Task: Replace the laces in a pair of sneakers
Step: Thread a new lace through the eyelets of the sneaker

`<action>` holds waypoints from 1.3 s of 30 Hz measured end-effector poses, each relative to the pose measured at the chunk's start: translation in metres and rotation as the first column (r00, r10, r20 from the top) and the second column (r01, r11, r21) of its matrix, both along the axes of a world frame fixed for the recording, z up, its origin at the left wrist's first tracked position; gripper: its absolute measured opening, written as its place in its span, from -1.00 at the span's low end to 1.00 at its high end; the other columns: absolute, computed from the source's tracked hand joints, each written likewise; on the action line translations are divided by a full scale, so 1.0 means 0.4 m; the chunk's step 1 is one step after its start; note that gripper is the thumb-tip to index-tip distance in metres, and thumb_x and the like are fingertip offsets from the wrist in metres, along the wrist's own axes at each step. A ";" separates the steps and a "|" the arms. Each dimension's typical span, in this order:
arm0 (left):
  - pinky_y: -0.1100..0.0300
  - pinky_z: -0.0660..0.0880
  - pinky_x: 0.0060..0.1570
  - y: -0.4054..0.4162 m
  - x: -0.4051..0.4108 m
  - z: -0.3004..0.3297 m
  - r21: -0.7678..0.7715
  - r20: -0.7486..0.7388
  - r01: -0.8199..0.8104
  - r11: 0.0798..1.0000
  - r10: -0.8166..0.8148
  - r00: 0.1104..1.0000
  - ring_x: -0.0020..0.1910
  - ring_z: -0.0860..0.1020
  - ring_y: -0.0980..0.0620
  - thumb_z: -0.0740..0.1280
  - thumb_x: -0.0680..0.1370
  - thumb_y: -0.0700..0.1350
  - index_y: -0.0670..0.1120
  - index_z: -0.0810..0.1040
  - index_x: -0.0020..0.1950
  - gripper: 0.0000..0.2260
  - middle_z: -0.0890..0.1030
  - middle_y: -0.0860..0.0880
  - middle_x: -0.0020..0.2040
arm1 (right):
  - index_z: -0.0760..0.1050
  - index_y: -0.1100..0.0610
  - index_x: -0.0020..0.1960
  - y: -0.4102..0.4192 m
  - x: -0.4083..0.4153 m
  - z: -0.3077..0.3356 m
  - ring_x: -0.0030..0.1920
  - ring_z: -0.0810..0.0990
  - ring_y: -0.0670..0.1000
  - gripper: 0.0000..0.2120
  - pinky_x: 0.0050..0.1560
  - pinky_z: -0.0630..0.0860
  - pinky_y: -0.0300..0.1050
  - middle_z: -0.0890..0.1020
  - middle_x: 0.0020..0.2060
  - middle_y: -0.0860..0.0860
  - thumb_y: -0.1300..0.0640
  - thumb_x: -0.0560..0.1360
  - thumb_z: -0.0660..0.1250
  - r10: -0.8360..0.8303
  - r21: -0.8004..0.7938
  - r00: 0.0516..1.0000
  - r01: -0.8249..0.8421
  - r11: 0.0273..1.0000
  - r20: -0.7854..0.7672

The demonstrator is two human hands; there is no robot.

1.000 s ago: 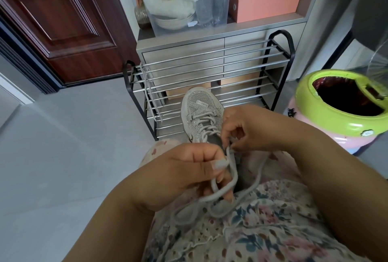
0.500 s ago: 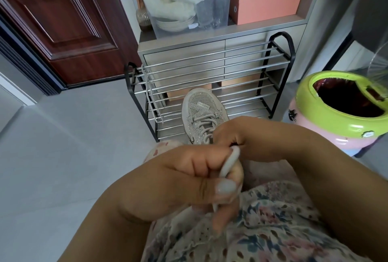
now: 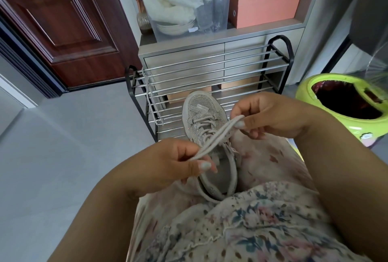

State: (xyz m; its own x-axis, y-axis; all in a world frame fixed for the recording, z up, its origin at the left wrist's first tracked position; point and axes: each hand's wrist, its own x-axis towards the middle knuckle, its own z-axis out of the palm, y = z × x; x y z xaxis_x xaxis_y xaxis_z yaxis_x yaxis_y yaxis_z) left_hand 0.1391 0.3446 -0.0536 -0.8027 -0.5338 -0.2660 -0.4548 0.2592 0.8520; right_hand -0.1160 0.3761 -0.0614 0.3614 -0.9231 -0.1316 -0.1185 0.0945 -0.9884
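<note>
A grey mesh sneaker (image 3: 202,114) lies on my lap, toe pointing away, with its lace threaded through the front eyelets. The doubled grey lace (image 3: 216,138) runs taut across the shoe between my hands. My left hand (image 3: 178,164) pinches one end of it near the shoe's opening. My right hand (image 3: 266,114) pinches the other end, to the right of the toe. A second grey lace (image 3: 152,102) hangs over the left end of the shoe rack.
A black and chrome shoe rack (image 3: 210,76) stands just beyond my knees, against a grey cabinet (image 3: 182,50) with a clear bin and pink boxes on top. A green-rimmed bin (image 3: 344,118) sits at the right. A brown door (image 3: 63,26) is at the left, grey floor below it.
My hands have drawn apart from a close huddle over the shoe, the left toward me and the right up and right, stretching the lace straight between them.
</note>
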 end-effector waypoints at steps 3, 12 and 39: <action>0.27 0.44 -0.19 -0.014 0.009 -0.024 -0.004 -0.033 -0.099 0.995 0.099 0.995 -0.28 0.50 0.10 0.27 0.53 0.18 0.05 0.65 -0.21 -0.72 0.58 0.09 -0.30 | 0.65 0.10 -0.21 -0.001 -0.020 -0.004 -0.46 0.49 -0.10 -0.80 -0.48 0.43 -0.31 0.56 -0.39 0.08 0.08 0.24 0.58 0.076 0.039 0.997 -0.076 0.996 -0.011; 0.24 0.30 -0.40 -0.010 -0.047 -0.074 0.268 -0.099 -0.631 0.728 0.672 0.734 -0.49 0.31 0.11 0.21 0.60 0.03 -0.05 0.48 -0.36 -0.64 0.37 0.03 -0.49 | 0.64 0.15 -0.10 0.040 0.054 0.020 -0.40 0.56 -0.09 -0.83 -0.37 0.46 -0.29 0.62 -0.37 0.01 0.04 0.44 0.42 0.233 0.087 0.826 -0.219 0.972 -0.514; 0.29 0.41 -0.47 0.022 -0.037 -0.087 -0.174 -0.204 -0.434 0.884 0.398 0.894 -0.55 0.45 0.13 0.39 0.52 -0.13 -0.10 0.65 -0.24 -0.85 0.54 0.00 -0.49 | 0.50 0.25 -0.17 0.030 0.135 -0.026 -0.58 0.53 -0.01 -0.93 -0.61 0.44 -0.26 0.57 -0.55 0.07 0.33 0.48 0.31 -0.325 0.139 0.858 0.407 0.903 -0.399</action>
